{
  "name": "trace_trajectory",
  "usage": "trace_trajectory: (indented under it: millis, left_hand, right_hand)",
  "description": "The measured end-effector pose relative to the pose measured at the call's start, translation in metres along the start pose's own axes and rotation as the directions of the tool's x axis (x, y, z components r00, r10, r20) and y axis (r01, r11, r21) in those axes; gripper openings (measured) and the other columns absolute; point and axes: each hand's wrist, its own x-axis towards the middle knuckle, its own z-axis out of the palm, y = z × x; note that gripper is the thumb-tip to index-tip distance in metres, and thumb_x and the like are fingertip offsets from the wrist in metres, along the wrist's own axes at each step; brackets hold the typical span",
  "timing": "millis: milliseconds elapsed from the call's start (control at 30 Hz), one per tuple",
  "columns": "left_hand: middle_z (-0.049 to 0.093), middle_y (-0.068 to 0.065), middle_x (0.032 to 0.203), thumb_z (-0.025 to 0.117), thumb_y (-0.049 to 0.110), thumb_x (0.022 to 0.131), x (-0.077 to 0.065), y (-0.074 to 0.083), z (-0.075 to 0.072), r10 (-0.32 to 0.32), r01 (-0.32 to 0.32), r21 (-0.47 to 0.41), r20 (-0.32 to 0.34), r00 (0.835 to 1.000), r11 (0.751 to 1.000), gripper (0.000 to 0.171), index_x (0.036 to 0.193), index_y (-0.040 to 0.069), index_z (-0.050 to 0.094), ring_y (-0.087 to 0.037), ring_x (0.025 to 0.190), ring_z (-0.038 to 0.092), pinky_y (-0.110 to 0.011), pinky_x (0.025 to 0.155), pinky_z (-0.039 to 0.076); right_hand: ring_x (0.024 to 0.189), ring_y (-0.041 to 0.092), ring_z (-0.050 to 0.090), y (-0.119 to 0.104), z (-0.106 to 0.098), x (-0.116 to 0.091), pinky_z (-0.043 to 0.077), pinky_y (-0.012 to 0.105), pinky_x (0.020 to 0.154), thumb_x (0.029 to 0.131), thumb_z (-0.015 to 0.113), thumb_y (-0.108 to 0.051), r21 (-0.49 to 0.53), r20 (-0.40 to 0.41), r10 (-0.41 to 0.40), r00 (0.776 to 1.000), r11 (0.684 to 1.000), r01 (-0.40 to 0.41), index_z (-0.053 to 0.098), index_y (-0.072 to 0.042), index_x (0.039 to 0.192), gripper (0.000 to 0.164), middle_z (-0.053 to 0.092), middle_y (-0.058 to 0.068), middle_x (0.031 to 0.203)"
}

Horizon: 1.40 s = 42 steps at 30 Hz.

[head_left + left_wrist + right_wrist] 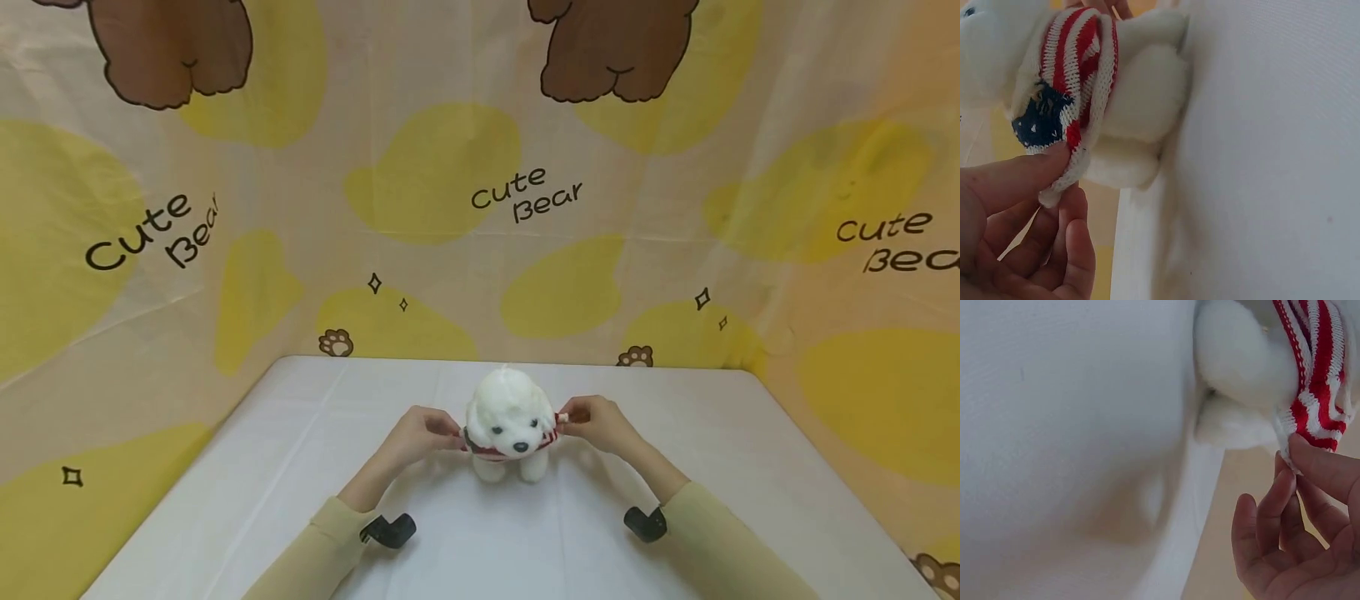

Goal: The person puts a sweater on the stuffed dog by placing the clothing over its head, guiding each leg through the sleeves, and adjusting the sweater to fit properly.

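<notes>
A white plush dog (512, 408) stands on the table, facing the head camera. Round its neck and body lies a knitted sweater (1082, 59) with red and white stripes and a navy patch. My left hand (425, 435) pinches the sweater's edge at the dog's side, thumb on top and fingers beneath, as the left wrist view shows. On the opposite side my right hand (600, 422) pinches another striped edge of the sweater (1319, 419) between thumb and fingertips. Both edges are drawn outward from the plush body.
The white-covered table (480, 550) has its back edge close behind the dog. A printed cloth backdrop (420, 183) surrounds it on the back and sides. Black curved pieces (393, 531) sit at both wrists, by the sleeves.
</notes>
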Motion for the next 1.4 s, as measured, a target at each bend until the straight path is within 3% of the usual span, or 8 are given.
trace_trajectory:
  millis: [133, 267, 467, 667, 867, 1133, 1267, 1400]
  left_hand:
    - [0.072, -0.001, 0.086, 0.074, 0.011, 0.077, 0.000, 0.007, -0.001, 0.025, -0.024, 0.070, -0.006, 1.000, 0.997, 0.009, 0.085, 0.011, 0.072, -0.012, 0.082, 0.063, -0.032, 0.076, 0.049]
    - [0.070, 0.001, 0.092, 0.070, 0.007, 0.078, -0.004, 0.025, -0.007, 0.036, -0.025, 0.114, -0.090, 0.995, 0.993, 0.020, 0.096, 0.013, 0.071, -0.013, 0.085, 0.063, -0.032, 0.075, 0.050]
    - [0.067, 0.000, 0.110, 0.074, 0.016, 0.081, -0.014, 0.053, -0.009, 0.180, -0.183, 0.014, -0.263, 0.948, 0.983, 0.034, 0.114, 0.018, 0.065, -0.017, 0.099, 0.062, -0.038, 0.085, 0.052]
    - [0.058, 0.002, 0.123, 0.082, 0.021, 0.073, -0.021, 0.066, 0.004, 0.320, -0.331, -0.026, -0.197, 0.927, 0.943, 0.063, 0.129, 0.024, 0.055, -0.020, 0.110, 0.057, -0.045, 0.090, 0.050]
    - [0.057, 0.005, 0.119, 0.084, 0.012, 0.069, -0.021, 0.064, 0.021, 0.288, -0.306, -0.047, -0.229, 0.930, 0.951, 0.072, 0.131, 0.030, 0.053, -0.019, 0.107, 0.056, -0.035, 0.087, 0.052]
    - [0.060, -0.004, 0.119, 0.083, 0.009, 0.070, -0.013, 0.067, 0.024, 0.297, -0.336, -0.123, -0.259, 0.919, 0.934, 0.066, 0.129, 0.021, 0.057, -0.028, 0.102, 0.062, -0.035, 0.084, 0.054]
    - [0.061, -0.005, 0.122, 0.083, 0.013, 0.071, -0.006, 0.070, 0.021, 0.269, -0.311, -0.184, -0.220, 0.938, 0.933, 0.064, 0.129, 0.021, 0.058, -0.025, 0.102, 0.064, -0.035, 0.086, 0.053]
    - [0.062, -0.004, 0.123, 0.082, 0.016, 0.072, 0.003, 0.071, 0.017, 0.186, -0.221, -0.240, -0.161, 0.969, 0.945, 0.063, 0.130, 0.025, 0.057, -0.021, 0.099, 0.066, -0.033, 0.085, 0.053]
  right_hand:
    - [0.081, 0.015, 0.064, -0.001, -0.007, -0.001, 0.053, 0.037, 0.077, 0.081, 0.073, -0.017, 0.022, 0.010, -0.003, 1.000, 1.000, 0.003, 0.068, -0.011, 0.086, 0.010, 0.070, 0.001, 0.085]
    - [0.087, 0.019, 0.065, -0.003, -0.019, -0.005, 0.054, 0.034, 0.077, 0.083, 0.071, -0.014, 0.080, 0.004, -0.035, 0.999, 0.996, 0.035, 0.068, -0.008, 0.099, 0.018, 0.070, 0.005, 0.094]
    - [0.114, 0.031, 0.059, -0.011, -0.029, -0.016, 0.047, 0.043, 0.095, 0.082, 0.073, -0.012, 0.282, -0.031, -0.190, 0.981, 0.940, 0.191, 0.058, -0.004, 0.123, 0.044, 0.062, 0.014, 0.122]
    - [0.127, 0.023, 0.050, -0.022, -0.015, -0.021, 0.039, 0.035, 0.104, 0.076, 0.079, -0.014, 0.390, -0.048, -0.307, 0.950, 0.870, 0.301, 0.052, -0.009, 0.132, 0.063, 0.055, 0.009, 0.134]
    - [0.122, 0.017, 0.054, -0.025, 0.010, -0.018, 0.043, 0.036, 0.101, 0.074, 0.080, -0.014, 0.349, -0.102, -0.354, 0.930, 0.863, 0.367, 0.051, -0.010, 0.131, 0.064, 0.057, 0.010, 0.131]
    - [0.113, 0.009, 0.058, -0.025, 0.016, -0.017, 0.047, 0.030, 0.096, 0.074, 0.079, -0.007, 0.307, -0.206, -0.332, 0.920, 0.871, 0.383, 0.055, -0.004, 0.127, 0.059, 0.062, 0.014, 0.124]
    - [0.102, 0.000, 0.058, -0.031, 0.011, -0.020, 0.050, 0.021, 0.086, 0.074, 0.076, 0.003, 0.334, -0.248, -0.292, 0.924, 0.869, 0.365, 0.054, 0.003, 0.126, 0.056, 0.063, 0.021, 0.118]
    - [0.095, 0.000, 0.057, -0.048, 0.002, -0.026, 0.052, 0.028, 0.079, 0.075, 0.074, 0.004, 0.351, -0.258, -0.255, 0.932, 0.874, 0.336, 0.054, 0.005, 0.125, 0.054, 0.064, 0.022, 0.114]
